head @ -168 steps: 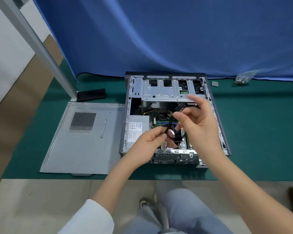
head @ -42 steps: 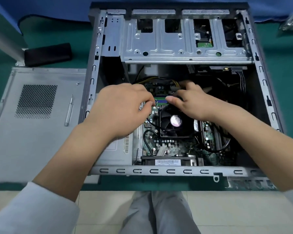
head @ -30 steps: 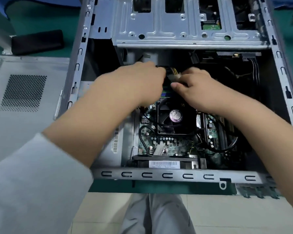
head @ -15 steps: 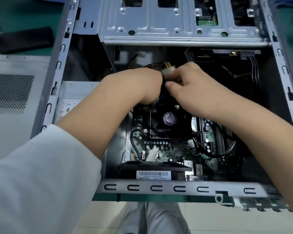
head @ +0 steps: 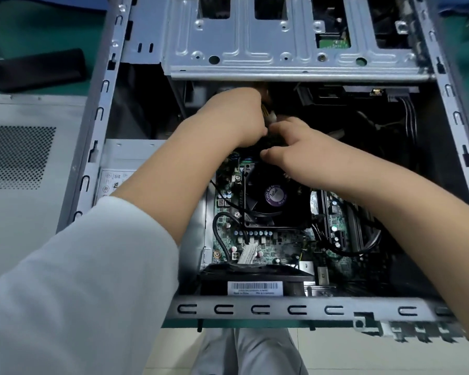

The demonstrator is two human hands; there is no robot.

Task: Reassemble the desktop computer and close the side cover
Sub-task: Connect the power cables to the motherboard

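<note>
Both hands have moved deeper into the open computer case (head: 98, 136), above the fan (head: 274, 196). The left hand (head: 236, 117) and right hand (head: 295, 147), close together, pinch a white plug (head: 270, 117); cabling seems unfinished. The side cover (head: 25, 163) lies left of the case.

1. Both hands, left hand (head: 236, 117) and right hand (head: 295, 147), meet inside the open computer case (head: 98, 131), above the CPU fan (head: 275, 197).
2. They seemingly grip a white connector (head: 270, 117).
3. The side cover (head: 25, 169) lies beside the case's left edge.
</note>
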